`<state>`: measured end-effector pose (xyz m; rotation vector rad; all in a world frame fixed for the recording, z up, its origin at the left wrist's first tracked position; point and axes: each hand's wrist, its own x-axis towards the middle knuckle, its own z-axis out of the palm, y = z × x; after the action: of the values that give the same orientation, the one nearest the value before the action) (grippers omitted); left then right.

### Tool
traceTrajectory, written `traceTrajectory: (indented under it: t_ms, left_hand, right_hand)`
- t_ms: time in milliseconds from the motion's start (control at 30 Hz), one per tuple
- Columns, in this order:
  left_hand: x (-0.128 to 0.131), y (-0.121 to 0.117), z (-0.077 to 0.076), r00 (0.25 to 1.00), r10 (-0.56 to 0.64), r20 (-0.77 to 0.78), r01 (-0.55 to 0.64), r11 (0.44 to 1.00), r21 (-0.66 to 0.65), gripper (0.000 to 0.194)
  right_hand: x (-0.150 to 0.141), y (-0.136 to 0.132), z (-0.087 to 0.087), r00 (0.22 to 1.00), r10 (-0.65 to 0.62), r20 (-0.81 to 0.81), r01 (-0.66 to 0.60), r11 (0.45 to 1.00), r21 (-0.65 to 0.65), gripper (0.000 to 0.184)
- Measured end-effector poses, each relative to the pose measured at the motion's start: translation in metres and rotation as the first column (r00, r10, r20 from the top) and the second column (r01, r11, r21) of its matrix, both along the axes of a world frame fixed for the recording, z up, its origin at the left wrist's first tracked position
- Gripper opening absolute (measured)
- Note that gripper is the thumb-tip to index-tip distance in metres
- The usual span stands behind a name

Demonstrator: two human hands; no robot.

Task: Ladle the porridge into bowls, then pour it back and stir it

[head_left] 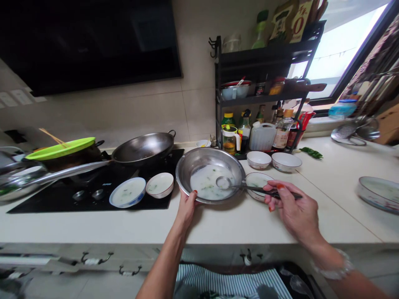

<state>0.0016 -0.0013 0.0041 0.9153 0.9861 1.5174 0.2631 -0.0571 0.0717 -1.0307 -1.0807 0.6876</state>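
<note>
My left hand (188, 204) grips the near left rim of a steel basin (187, 176), thumb over the edge. White soup with green bits (207, 182) lies in the basin. My right hand (291, 205) is closed round the dark handle of a ladle (223, 182), whose bowl is in or just over the soup. Partly behind the basin and ladle handle stands a small bowl of the same soup (257, 179). Two more filled bowls, one blue-rimmed (114, 203) and one red-rimmed (160, 195), stand left of the basin.
A wok (143, 145) and a lime-green basin (62, 149) stand on the black hob (93, 203). Two small bowls (258, 160) (286, 162) sit before a rack (262, 54) of bottles. Another soup bowl (368, 197) is at the far right, near the strainers (346, 133).
</note>
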Motion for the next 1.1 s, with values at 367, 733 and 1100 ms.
traceTrajectory:
  t_ms: [367, 733, 1100]
  left_hand:
    - [0.000, -0.002, 0.002, 1.000, 0.005, -0.016, -0.005, 1.000, -0.008, 0.077]
    - [-0.001, -0.001, 0.000, 1.000, 0.007, -0.028, -0.007, 1.000, -0.007, 0.076]
    - [0.000, -0.001, 0.000, 0.998, 0.013, -0.060, -0.012, 1.000, 0.014, 0.074]
  right_hand:
    - [0.002, 0.000, -0.001, 1.000, -0.007, -0.001, 0.007, 1.000, 0.005, 0.028]
    - [0.004, -0.001, 0.003, 0.994, -0.016, -0.108, 0.014, 1.000, -0.016, 0.025]
    - [0.041, -0.017, 0.030, 0.958, -0.210, -0.198, 0.218, 0.976, 0.023, 0.016]
